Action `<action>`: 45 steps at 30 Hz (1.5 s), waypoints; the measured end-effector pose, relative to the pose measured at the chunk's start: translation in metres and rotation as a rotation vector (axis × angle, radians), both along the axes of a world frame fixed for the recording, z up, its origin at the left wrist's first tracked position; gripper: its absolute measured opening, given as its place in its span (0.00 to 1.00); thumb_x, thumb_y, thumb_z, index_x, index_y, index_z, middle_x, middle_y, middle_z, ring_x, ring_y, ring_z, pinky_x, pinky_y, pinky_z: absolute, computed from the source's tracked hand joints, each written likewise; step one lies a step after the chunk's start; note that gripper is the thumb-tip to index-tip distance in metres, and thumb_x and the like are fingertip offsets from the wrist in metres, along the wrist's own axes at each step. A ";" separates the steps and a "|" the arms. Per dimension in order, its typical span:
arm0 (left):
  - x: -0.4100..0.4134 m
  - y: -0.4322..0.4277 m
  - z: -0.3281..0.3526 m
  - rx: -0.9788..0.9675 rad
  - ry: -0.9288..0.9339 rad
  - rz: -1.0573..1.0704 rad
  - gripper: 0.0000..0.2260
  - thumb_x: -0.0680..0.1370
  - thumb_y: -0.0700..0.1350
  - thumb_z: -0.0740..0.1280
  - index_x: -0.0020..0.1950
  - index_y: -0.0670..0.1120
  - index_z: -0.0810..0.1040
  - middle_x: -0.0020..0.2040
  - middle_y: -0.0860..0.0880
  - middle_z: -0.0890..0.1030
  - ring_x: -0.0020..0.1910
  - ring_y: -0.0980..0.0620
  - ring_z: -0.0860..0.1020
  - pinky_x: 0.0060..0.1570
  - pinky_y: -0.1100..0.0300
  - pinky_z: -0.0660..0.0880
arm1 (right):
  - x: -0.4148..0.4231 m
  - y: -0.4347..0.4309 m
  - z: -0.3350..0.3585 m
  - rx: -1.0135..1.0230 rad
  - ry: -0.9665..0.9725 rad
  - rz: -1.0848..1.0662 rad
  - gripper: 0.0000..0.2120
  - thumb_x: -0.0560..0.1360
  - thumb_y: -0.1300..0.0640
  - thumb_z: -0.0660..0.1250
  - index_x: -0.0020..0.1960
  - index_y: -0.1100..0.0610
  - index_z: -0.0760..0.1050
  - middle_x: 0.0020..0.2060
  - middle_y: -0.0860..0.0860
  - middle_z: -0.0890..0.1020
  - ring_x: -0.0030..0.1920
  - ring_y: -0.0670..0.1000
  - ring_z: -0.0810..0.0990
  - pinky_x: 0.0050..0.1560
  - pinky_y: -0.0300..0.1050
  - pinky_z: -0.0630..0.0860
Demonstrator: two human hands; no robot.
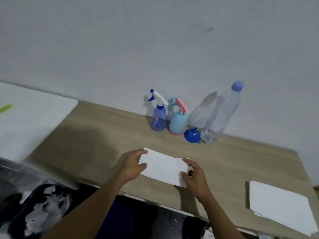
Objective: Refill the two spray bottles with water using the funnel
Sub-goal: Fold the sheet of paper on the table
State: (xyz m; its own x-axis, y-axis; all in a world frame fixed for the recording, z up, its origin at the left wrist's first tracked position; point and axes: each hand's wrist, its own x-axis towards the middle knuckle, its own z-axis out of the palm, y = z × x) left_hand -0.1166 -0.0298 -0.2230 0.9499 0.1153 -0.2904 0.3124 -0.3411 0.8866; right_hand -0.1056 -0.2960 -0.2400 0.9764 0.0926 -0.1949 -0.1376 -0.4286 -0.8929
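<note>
Both hands, left (132, 165) and right (196, 176), pinch a white paper sheet (163, 167) flat on the wooden worktop (103, 131) (grip light, fingertips only). Place it squarely; 2 spray bottles, translucent purple (158, 118) and light-blue (177, 122), blue plastic funnel (192, 135), clear water bottle (219, 116) stand behind, untouched.

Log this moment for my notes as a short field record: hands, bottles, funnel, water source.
left hand: holds left edge of white paper
right hand: holds paper's right edge
spray bottles: purple spray bottle, light blue spray bottle, both capped, by wall
funnel: blue, lying on table, untouched
water bottle: clear, capped
</note>
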 end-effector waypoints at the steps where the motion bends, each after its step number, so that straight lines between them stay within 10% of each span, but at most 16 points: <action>1: 0.004 0.020 -0.002 0.023 0.001 0.019 0.21 0.74 0.31 0.71 0.62 0.49 0.79 0.68 0.49 0.76 0.58 0.53 0.80 0.61 0.54 0.76 | 0.006 0.021 -0.001 -0.008 0.001 0.024 0.24 0.73 0.71 0.69 0.66 0.56 0.74 0.63 0.51 0.77 0.52 0.50 0.80 0.51 0.32 0.75; 5: 0.024 0.078 -0.004 0.180 0.012 0.044 0.20 0.73 0.33 0.73 0.65 0.44 0.80 0.69 0.44 0.76 0.66 0.43 0.77 0.63 0.56 0.73 | 0.038 0.084 -0.004 -0.060 -0.014 0.096 0.27 0.73 0.70 0.68 0.70 0.56 0.71 0.64 0.49 0.75 0.62 0.53 0.77 0.65 0.49 0.74; 14: 0.066 0.115 -0.010 0.296 -0.020 0.016 0.24 0.76 0.36 0.72 0.72 0.39 0.73 0.69 0.42 0.75 0.62 0.45 0.77 0.50 0.85 0.61 | 0.110 0.141 -0.005 -0.186 -0.089 0.160 0.24 0.74 0.65 0.68 0.67 0.51 0.70 0.61 0.50 0.73 0.61 0.53 0.75 0.62 0.48 0.73; 19: 0.057 0.108 -0.033 0.620 -0.163 0.056 0.24 0.79 0.50 0.68 0.74 0.45 0.70 0.75 0.44 0.69 0.75 0.44 0.63 0.72 0.51 0.58 | 0.103 0.156 -0.020 -0.420 -0.310 0.059 0.19 0.78 0.57 0.67 0.68 0.58 0.72 0.64 0.56 0.76 0.63 0.57 0.75 0.64 0.49 0.70; 30: 0.081 0.094 -0.071 0.917 -0.119 -0.454 0.35 0.79 0.57 0.38 0.81 0.40 0.54 0.82 0.42 0.53 0.81 0.44 0.51 0.79 0.50 0.48 | 0.116 0.188 -0.054 -0.754 -0.290 0.547 0.29 0.85 0.50 0.51 0.81 0.62 0.48 0.81 0.59 0.51 0.81 0.59 0.48 0.80 0.58 0.48; 45: 0.080 -0.037 -0.075 0.933 -0.122 -0.609 0.30 0.84 0.56 0.42 0.81 0.41 0.40 0.82 0.42 0.40 0.80 0.45 0.38 0.79 0.49 0.39 | 0.098 0.047 -0.064 -0.827 -0.199 0.514 0.31 0.85 0.47 0.46 0.81 0.58 0.38 0.78 0.52 0.35 0.78 0.52 0.32 0.78 0.50 0.34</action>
